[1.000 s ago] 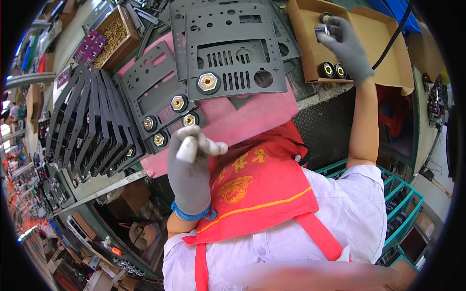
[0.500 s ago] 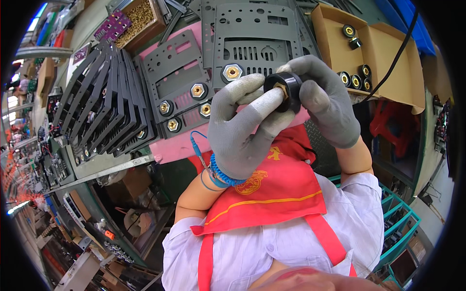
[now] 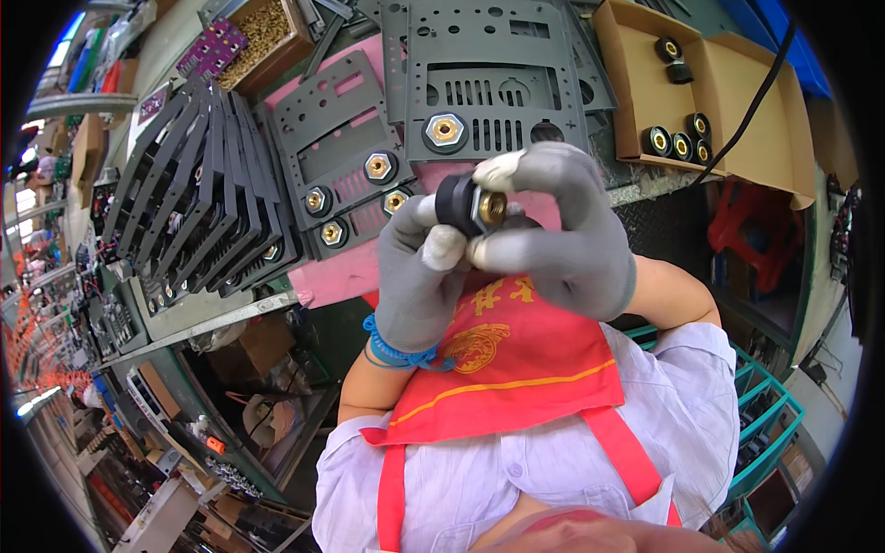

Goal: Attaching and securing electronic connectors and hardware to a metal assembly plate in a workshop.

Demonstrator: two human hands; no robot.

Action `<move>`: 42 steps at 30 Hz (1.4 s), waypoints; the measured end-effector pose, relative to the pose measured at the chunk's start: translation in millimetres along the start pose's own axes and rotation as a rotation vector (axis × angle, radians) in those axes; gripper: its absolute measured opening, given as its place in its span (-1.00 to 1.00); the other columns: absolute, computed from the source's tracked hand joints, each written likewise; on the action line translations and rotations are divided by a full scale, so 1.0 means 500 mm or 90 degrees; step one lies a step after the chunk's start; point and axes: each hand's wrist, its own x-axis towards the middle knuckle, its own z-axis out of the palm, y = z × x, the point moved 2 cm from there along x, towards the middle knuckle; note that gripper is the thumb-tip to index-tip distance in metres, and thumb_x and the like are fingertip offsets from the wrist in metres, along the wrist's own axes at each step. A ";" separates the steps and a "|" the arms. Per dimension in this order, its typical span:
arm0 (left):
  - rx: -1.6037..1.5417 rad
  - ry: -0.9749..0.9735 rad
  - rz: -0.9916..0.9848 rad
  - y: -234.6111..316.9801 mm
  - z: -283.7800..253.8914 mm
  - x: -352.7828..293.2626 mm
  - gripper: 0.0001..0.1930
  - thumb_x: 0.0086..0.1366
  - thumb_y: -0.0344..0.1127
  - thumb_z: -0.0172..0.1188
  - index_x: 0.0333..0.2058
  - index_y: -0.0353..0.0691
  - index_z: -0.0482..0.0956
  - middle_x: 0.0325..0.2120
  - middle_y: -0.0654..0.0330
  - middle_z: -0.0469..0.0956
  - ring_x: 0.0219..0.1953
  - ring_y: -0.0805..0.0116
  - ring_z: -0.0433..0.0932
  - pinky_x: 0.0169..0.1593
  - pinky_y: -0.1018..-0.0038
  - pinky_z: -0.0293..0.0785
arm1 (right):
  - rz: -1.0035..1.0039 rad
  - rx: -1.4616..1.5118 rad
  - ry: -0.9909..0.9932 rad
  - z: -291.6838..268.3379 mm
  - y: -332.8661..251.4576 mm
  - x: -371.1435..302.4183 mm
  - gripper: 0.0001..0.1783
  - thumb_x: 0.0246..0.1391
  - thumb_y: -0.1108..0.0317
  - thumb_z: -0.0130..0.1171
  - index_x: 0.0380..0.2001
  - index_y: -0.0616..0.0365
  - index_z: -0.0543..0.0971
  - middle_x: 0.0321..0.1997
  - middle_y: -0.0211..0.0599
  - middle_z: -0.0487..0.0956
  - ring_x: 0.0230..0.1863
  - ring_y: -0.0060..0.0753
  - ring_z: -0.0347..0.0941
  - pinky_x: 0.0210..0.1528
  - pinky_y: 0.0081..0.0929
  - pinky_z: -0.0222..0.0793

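Over the near edge of the bench, both gloved hands are at one black round connector with a threaded brass core. My left hand grips its black body between thumb and fingers. On the brass end sits a silver hex nut, with the thumb and forefinger of my right hand closed on either side of it. The right thumb is slightly smeared by motion. Just beyond my hands lies a dark grey perforated metal panel, with a similar connector and nut fitted in it.
Left of it, another grey panel carries several fitted connectors on a pink mat. Further left leans a row of grey panels. An open cardboard box with several connectors stands at right, a black cable crossing it. Brass parts fill a far-left box.
The connector has been turned so its brass end and nut face right, and it has shifted left and nearer me. My right hand has moved from its black end to the nut.
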 end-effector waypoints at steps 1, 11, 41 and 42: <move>0.148 0.007 -0.020 0.009 0.000 -0.010 -0.48 0.30 0.05 0.16 0.01 -0.29 0.43 -0.10 0.13 0.53 -0.06 0.29 0.56 0.07 0.36 0.48 | 0.001 -0.001 0.000 -0.004 0.003 0.007 -0.81 0.03 0.51 0.15 -0.28 -0.03 0.58 -0.07 -0.15 0.47 0.00 -0.09 0.42 -0.03 -0.21 0.33; -0.211 -0.097 -0.185 -0.030 -0.011 -0.003 -0.60 0.22 -0.18 0.31 -0.04 -0.25 0.50 0.03 0.09 0.47 -0.03 0.24 0.55 0.15 0.11 0.44 | 0.021 0.187 -0.053 -0.055 0.043 0.036 -0.77 0.01 0.51 0.21 -0.20 0.13 0.54 0.04 -0.09 0.52 0.04 -0.01 0.47 0.07 -0.23 0.40; -0.183 -0.120 -0.268 -0.061 0.014 0.004 -0.43 0.43 0.06 -0.09 0.13 -0.38 0.33 -0.03 0.06 0.50 -0.01 0.18 0.55 0.15 0.31 0.41 | 0.061 -0.084 -0.103 -0.036 0.026 -0.037 -0.64 -0.19 0.28 0.35 -0.25 -0.05 0.50 -0.05 -0.30 0.53 -0.08 -0.20 0.48 0.09 -0.20 0.33; -0.160 -0.136 -0.266 -0.064 0.014 0.004 -0.44 0.44 0.04 -0.11 0.13 -0.37 0.33 -0.02 0.07 0.50 -0.01 0.20 0.55 0.16 0.32 0.40 | 0.065 -0.085 -0.104 -0.041 0.025 -0.035 -0.64 -0.19 0.28 0.35 -0.25 -0.05 0.50 -0.05 -0.30 0.53 -0.08 -0.20 0.48 0.09 -0.20 0.33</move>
